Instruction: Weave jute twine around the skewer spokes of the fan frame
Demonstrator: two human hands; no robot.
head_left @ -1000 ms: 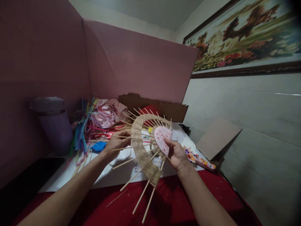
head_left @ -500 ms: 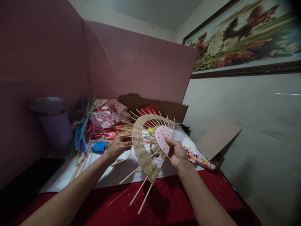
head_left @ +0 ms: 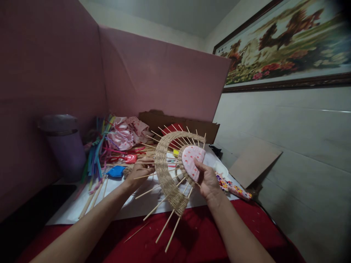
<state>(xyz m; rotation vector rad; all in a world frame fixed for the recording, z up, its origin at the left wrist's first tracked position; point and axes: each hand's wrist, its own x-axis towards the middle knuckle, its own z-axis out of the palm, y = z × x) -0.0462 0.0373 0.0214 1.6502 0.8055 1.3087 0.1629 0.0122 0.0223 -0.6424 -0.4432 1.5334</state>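
Observation:
A half-round piece woven from twine on thin wooden sticks (head_left: 164, 171) is held up above the table, its sticks fanning outward like rays. At its inner edge sits a pink padded half-circle (head_left: 192, 160) with red spots. My right hand (head_left: 207, 179) grips this padded centre, thumb on the front face and fingers hidden behind. On the other side, my left hand (head_left: 141, 171) pinches the outer end of a stick at the left of the woven band; its fingertips are partly hidden.
White paper (head_left: 68, 210) lies over a red tablecloth (head_left: 208, 233). Left are a purple tumbler (head_left: 65, 149), coloured pipe cleaners (head_left: 94, 159), pink fabric (head_left: 122, 135) and a blue packet (head_left: 115, 171). Flower-patterned material (head_left: 233, 188) and a cardboard sheet (head_left: 256, 160) are at right.
The woven piece has shifted slightly right and turned a little, its lower sticks swinging right. My left hand has slid slightly right with it, and both grips look the same.

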